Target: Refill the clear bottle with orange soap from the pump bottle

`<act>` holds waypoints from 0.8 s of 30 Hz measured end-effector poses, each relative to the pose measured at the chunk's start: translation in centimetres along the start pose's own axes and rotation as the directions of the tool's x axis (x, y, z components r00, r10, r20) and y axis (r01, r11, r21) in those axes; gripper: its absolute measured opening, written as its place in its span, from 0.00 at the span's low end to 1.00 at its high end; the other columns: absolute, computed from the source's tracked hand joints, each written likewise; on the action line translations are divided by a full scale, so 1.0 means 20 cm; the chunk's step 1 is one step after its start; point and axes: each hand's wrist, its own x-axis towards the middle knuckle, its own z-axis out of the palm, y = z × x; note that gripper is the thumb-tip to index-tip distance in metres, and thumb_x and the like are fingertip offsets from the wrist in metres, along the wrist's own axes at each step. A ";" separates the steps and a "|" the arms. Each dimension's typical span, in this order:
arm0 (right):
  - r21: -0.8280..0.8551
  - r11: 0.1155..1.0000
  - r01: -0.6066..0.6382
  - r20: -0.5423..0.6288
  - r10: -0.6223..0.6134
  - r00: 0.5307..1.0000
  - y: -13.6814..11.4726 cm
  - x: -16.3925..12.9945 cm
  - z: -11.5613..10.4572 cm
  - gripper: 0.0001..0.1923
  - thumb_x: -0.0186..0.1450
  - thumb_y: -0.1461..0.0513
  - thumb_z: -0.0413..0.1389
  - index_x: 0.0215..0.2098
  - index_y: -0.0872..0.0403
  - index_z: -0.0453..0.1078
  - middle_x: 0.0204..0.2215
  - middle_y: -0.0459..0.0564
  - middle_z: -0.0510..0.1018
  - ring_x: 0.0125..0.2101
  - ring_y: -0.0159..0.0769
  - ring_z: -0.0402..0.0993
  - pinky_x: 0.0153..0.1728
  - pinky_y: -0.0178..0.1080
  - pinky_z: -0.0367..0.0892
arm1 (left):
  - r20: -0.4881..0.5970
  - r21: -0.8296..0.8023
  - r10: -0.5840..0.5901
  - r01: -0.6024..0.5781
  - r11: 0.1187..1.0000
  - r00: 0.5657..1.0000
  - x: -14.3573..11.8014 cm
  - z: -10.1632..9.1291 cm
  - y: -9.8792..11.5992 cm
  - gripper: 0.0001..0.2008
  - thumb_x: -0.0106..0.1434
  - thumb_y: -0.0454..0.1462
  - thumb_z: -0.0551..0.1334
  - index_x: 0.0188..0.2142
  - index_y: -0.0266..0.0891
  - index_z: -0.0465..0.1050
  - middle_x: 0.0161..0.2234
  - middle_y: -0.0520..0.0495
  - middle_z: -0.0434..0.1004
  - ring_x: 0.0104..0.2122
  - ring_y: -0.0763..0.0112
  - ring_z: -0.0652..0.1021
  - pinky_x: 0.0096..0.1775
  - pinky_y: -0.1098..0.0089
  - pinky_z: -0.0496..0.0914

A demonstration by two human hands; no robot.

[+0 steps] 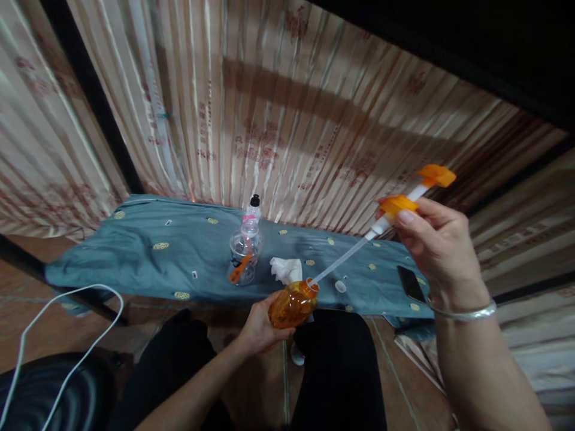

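Note:
My left hand (pixel 258 329) grips an orange bottle (pixel 291 304) low over my lap, tilted with its mouth pointing up and right. My right hand (pixel 433 242) holds an orange pump top (pixel 415 194) raised at the right. The pump's white dip tube (pixel 341 262) slants down from it and its tip sits in the bottle's mouth.
A teal cloth (pixel 148 251) covers a low surface ahead. On it stand a clear bottle with a black cap (pixel 246 251), a crumpled white tissue (pixel 286 269), a small white cap (pixel 340 286) and a black phone (pixel 411 283). A white cable (pixel 58 311) loops at left. Striped curtain behind.

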 end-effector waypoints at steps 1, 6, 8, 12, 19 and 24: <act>-0.017 1.000 0.004 0.003 -0.004 1.000 0.00 0.00 0.00 0.11 0.54 0.57 0.67 0.36 0.49 0.79 0.29 0.43 0.82 0.28 0.28 0.75 0.31 0.30 0.70 | -0.001 -0.004 -0.001 0.001 1.000 1.000 0.00 0.00 0.00 0.36 0.36 0.22 0.71 0.48 0.36 0.70 0.45 0.42 0.81 0.46 0.53 0.80 0.52 0.50 0.70; -0.044 0.999 -0.006 0.001 0.006 1.000 -0.01 0.00 0.00 0.11 0.54 0.56 0.66 0.36 0.49 0.79 0.29 0.43 0.82 0.27 0.30 0.75 0.30 0.31 0.71 | 0.005 0.046 0.017 -0.017 0.999 1.000 -0.01 0.00 0.01 0.35 0.37 0.23 0.71 0.48 0.37 0.70 0.44 0.44 0.81 0.45 0.54 0.80 0.52 0.53 0.71; -0.050 0.999 -0.011 -0.017 0.010 1.000 -0.01 0.00 0.00 0.11 0.53 0.56 0.67 0.34 0.49 0.79 0.28 0.43 0.82 0.27 0.29 0.75 0.29 0.30 0.70 | 0.013 0.050 0.023 -0.024 0.998 1.000 -0.01 0.00 0.01 0.34 0.38 0.24 0.71 0.47 0.37 0.70 0.44 0.43 0.81 0.45 0.54 0.80 0.51 0.54 0.72; -0.060 0.998 -0.012 -0.079 0.007 0.997 -0.01 0.01 0.00 0.12 0.51 0.55 0.68 0.33 0.49 0.79 0.27 0.43 0.81 0.27 0.29 0.74 0.28 0.31 0.71 | 0.025 0.039 0.024 -0.025 0.999 0.999 -0.01 -0.01 0.00 0.34 0.38 0.24 0.71 0.48 0.38 0.70 0.45 0.43 0.81 0.46 0.54 0.80 0.51 0.54 0.72; -0.032 0.999 -0.032 -0.077 0.029 0.997 -0.02 0.01 -0.01 0.11 0.50 0.55 0.68 0.32 0.49 0.79 0.27 0.42 0.81 0.27 0.26 0.74 0.29 0.28 0.69 | -0.003 0.112 0.026 -0.025 0.993 1.000 0.00 0.00 0.01 0.35 0.38 0.24 0.71 0.49 0.36 0.70 0.45 0.41 0.81 0.46 0.53 0.80 0.53 0.51 0.70; -0.075 0.997 0.003 -0.087 -0.009 0.996 -0.02 0.01 -0.01 0.10 0.52 0.55 0.67 0.31 0.50 0.79 0.26 0.42 0.80 0.27 0.28 0.73 0.31 0.30 0.70 | 0.011 0.042 0.007 -0.007 0.999 1.000 0.00 0.00 0.02 0.35 0.37 0.23 0.71 0.48 0.36 0.70 0.45 0.41 0.81 0.45 0.52 0.80 0.52 0.50 0.70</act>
